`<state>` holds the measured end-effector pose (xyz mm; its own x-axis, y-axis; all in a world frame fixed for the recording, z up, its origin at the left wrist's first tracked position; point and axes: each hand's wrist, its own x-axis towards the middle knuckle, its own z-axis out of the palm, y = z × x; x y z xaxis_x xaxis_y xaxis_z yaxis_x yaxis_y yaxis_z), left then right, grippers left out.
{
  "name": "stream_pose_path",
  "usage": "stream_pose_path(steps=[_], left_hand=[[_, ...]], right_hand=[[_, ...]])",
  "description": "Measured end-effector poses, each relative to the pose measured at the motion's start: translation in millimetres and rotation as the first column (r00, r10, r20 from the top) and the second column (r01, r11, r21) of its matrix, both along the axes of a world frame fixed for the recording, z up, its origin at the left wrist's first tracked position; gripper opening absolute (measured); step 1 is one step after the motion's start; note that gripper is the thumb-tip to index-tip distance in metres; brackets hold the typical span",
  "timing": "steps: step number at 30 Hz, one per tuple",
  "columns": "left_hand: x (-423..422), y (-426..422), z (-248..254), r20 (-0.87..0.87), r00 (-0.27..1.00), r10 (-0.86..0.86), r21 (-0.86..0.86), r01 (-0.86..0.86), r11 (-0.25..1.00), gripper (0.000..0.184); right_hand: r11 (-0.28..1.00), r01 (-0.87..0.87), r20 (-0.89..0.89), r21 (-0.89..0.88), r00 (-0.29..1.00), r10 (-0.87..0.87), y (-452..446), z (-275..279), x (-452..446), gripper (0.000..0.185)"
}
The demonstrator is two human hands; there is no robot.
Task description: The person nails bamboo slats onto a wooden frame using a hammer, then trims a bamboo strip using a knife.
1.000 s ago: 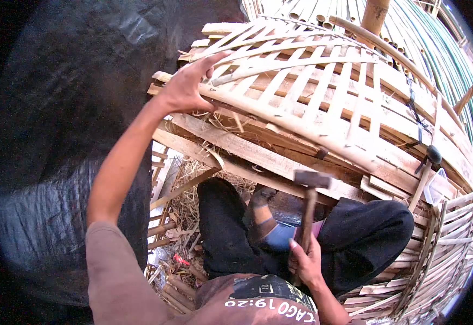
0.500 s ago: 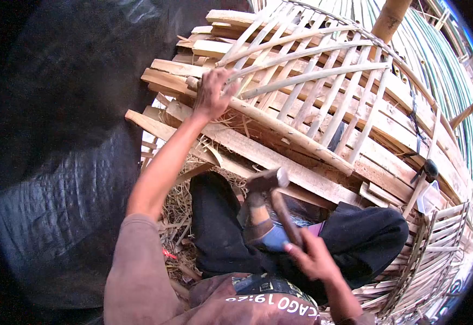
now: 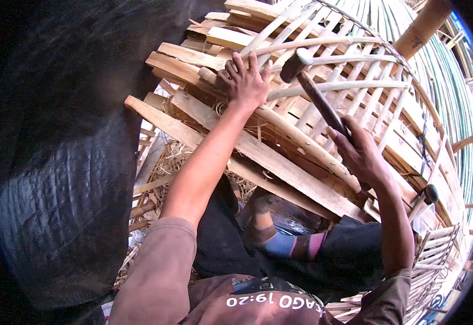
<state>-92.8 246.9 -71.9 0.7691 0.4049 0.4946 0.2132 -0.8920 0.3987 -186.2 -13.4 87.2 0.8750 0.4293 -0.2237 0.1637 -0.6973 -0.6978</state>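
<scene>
Lying right of the right hand (image 3: 364,154): clear plastic (image 3: 424,221), contents unclear.
Planks (image 3: 271,157): below both hands and the lattice (image 3: 350,85).
Black sheet (image 3: 68,162): left of the left hand (image 3: 245,86).
Poles (image 3: 456,92): beyond the right hand.
Left hand: fingers spread on the lattice's near edge.
Hammer (image 3: 296,65): gripped in the right hand, head near the left.

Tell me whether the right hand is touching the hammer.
Touching. The head view shows the right hand gripping the hammer by its handle.
</scene>
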Motion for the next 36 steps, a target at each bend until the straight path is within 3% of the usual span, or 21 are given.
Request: stream_pose_path(steps=[1,6,10,12,16,20,22,26,28,29,31,36], left_hand=[[-0.6,5.9,2.7,-0.111,0.990,-0.091,-0.134,0.076,0.988,0.071],[-12.6,18.5,9.0,-0.172,0.971,-0.166,-0.123,0.146,0.982,0.072],[-25.0,37.0,21.1,-0.319,0.917,-0.240,-0.107,0.216,0.970,0.090],[-30.9,49.4,20.2,-0.281,0.871,-0.404,-0.130,0.383,0.915,0.092],[-32.0,54.2,31.5,-0.374,0.838,-0.398,-0.158,0.365,0.917,0.097],[-27.7,52.6,33.2,-0.437,0.812,-0.386,-0.130,0.367,0.921,0.093],[-25.5,53.7,31.5,-0.439,0.809,-0.391,-0.128,0.374,0.919,0.092],[-25.6,53.9,29.1,-0.452,0.807,-0.380,-0.112,0.371,0.922,0.090],[-24.4,54.3,27.2,-0.441,0.812,-0.382,-0.094,0.382,0.919,0.089],[-24.3,54.3,28.9,-0.436,0.811,-0.391,-0.093,0.391,0.916,0.089],[-26.6,58.5,28.3,-0.443,0.807,-0.390,-0.091,0.392,0.915,0.088],[-24.5,58.1,22.9,-0.406,0.822,-0.399,-0.083,0.401,0.912,0.088]], right_hand=[[0.999,-0.022,0.014,-0.041,1.000,0.022,2.3,-3.7,2.8,0.039],[0.990,-0.080,0.038,-0.118,0.996,0.085,0.0,-22.5,7.1,0.038],[0.993,-0.063,-0.011,-0.102,0.998,0.062,-3.0,-21.9,11.1,0.038],[0.995,-0.053,-0.014,-0.084,0.999,0.052,-2.7,-18.9,11.2,0.037],[0.992,0.003,-0.045,-0.129,0.999,-0.009,9.1,-11.2,5.2,0.036],[0.996,-0.045,0.082,-0.080,0.995,0.052,5.5,-32.5,-2.2,0.034],[0.999,-0.003,-0.055,-0.049,0.998,0.000,9.4,-17.7,-0.6,0.033],[0.997,0.074,-0.027,0.011,0.997,-0.074,10.1,-14.1,-1.5,0.036],[1.000,-0.023,-0.001,0.002,1.000,0.023,2.1,-37.1,2.2,0.035],[0.991,-0.091,0.084,-0.093,0.992,0.099,-0.7,-41.7,2.2,0.034],[0.998,-0.056,0.086,-0.030,0.995,0.059,2.2,-32.4,4.3,0.035],[0.973,0.142,-0.159,0.183,0.981,-0.113,11.9,-5.6,10.3,0.033]])
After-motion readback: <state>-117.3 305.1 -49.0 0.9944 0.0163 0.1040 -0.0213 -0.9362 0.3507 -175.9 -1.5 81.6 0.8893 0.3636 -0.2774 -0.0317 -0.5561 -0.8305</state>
